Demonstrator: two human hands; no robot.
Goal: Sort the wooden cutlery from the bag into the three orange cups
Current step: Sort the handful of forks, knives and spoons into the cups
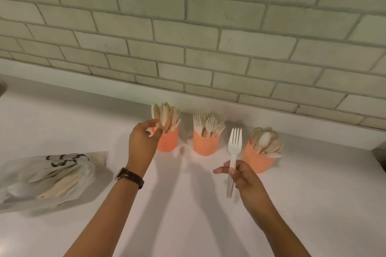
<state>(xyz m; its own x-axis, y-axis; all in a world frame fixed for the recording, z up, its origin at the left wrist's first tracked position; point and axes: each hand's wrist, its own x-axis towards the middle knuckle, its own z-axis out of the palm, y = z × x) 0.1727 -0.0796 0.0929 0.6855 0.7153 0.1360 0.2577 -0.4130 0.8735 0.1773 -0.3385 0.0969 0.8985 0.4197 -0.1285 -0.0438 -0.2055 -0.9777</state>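
place: home kitchen | signs: white countertop [292,204], pale subway-tile backsplash [188,27], cutlery cups

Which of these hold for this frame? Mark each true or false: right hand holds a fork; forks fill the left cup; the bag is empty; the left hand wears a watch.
1. The right hand holds a fork: true.
2. Forks fill the left cup: false; it holds knives, and the forks stand in the middle cup.
3. The bag is empty: false; cutlery shows through it.
4. The left hand side wears a watch: true.
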